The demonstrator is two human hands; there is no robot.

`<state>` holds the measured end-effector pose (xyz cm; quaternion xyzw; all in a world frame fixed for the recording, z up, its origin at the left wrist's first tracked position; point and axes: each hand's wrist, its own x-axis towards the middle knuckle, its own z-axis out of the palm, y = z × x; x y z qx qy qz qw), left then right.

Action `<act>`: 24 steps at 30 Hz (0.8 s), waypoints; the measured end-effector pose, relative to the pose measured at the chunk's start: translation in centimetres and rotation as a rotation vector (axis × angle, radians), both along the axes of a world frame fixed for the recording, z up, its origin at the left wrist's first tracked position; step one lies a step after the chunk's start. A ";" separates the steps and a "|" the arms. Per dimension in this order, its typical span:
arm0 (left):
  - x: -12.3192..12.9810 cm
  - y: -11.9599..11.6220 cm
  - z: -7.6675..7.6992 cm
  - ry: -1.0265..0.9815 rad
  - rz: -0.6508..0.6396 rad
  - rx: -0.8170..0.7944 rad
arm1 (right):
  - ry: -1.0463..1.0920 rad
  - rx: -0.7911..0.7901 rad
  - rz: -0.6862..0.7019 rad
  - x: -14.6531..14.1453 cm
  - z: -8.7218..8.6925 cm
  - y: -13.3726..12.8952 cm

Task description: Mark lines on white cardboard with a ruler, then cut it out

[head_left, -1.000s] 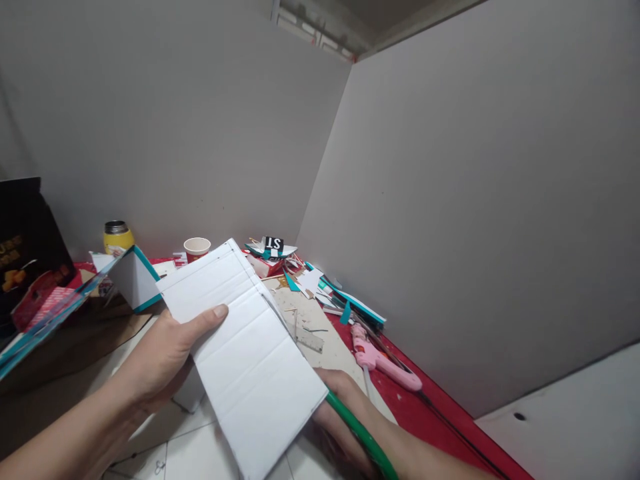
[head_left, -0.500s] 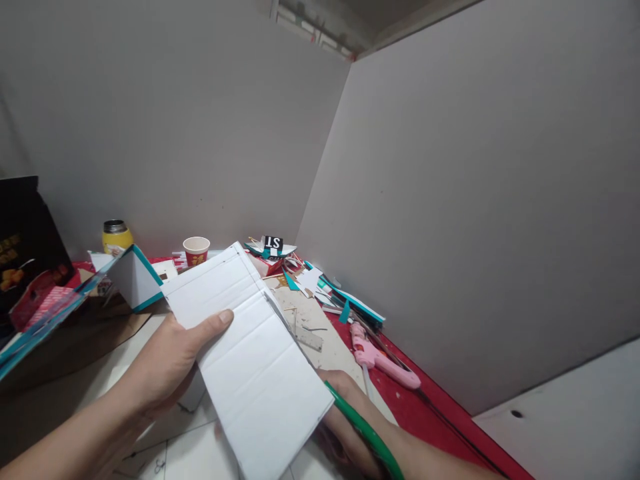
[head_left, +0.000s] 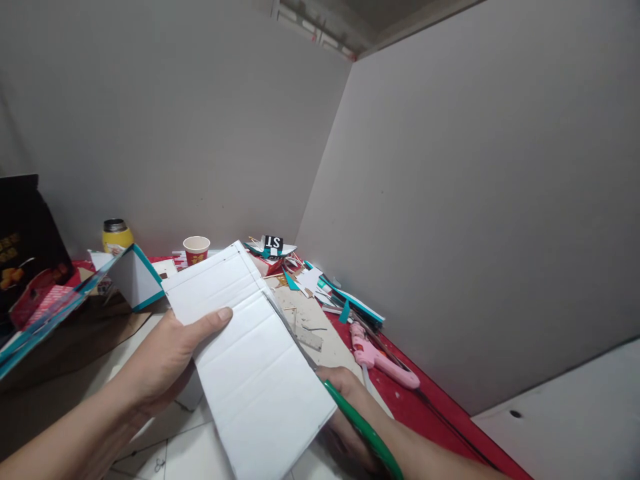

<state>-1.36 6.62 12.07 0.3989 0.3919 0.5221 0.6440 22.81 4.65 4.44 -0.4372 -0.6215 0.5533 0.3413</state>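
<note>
A creased white cardboard piece (head_left: 255, 373) is held up, tilted, in the lower middle. My left hand (head_left: 175, 353) grips its left edge, thumb on top and fingers beneath. At its right edge my right hand (head_left: 350, 413) is closed around green-handled scissors (head_left: 363, 427). A dark blade lies along the cardboard's right side, and its tip reaches a slit near the upper crease. Part of the scissors and most right-hand fingers are hidden by the cardboard.
A pink glue gun (head_left: 383, 360) lies on red cloth (head_left: 425, 413) at right. Behind are a paper cup (head_left: 197, 251), a yellow jar (head_left: 117, 237), scraps and a ruler (head_left: 307, 339). A teal-edged board (head_left: 137, 277) and black box (head_left: 25, 233) stand left.
The scissors' blade shows more along the cardboard's right edge. The cardboard's lower part has shifted slightly, while my left hand has barely moved.
</note>
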 end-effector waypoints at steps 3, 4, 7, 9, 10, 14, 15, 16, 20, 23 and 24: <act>-0.2 0.2 0.2 -0.029 -0.025 -0.019 | -0.019 0.024 -0.007 -0.2 0.7 -0.1; -0.3 0.4 0.3 -0.040 -0.023 -0.021 | -0.031 0.038 -0.001 -0.2 1.0 -0.2; -0.7 0.8 0.5 -0.043 0.023 -0.027 | -0.094 0.069 0.038 0.0 1.5 -0.3; -0.8 0.9 0.6 -0.012 0.044 -0.035 | -0.148 0.063 0.057 0.3 1.5 -0.3; -0.8 1.0 0.6 0.004 0.044 -0.040 | -0.168 0.067 0.064 0.3 1.4 -0.3; -0.6 0.8 0.1 0.021 -0.001 -0.017 | -0.135 0.142 0.098 0.4 1.4 0.1; -0.5 0.7 -0.1 0.019 -0.023 -0.005 | -0.103 0.134 0.113 0.3 1.5 0.1; -0.4 0.6 -0.3 0.019 -0.044 0.004 | -0.072 0.107 0.127 0.3 1.6 0.2; 0.0 0.5 -0.7 0.017 -0.075 0.016 | -0.018 0.023 0.140 0.2 2.2 0.3; 0.1 0.5 -0.7 0.014 -0.076 0.020 | -0.073 0.061 0.127 0.4 2.3 0.5; 0.1 0.4 -0.7 0.014 -0.077 0.015 | -0.097 0.078 0.121 0.5 2.2 0.5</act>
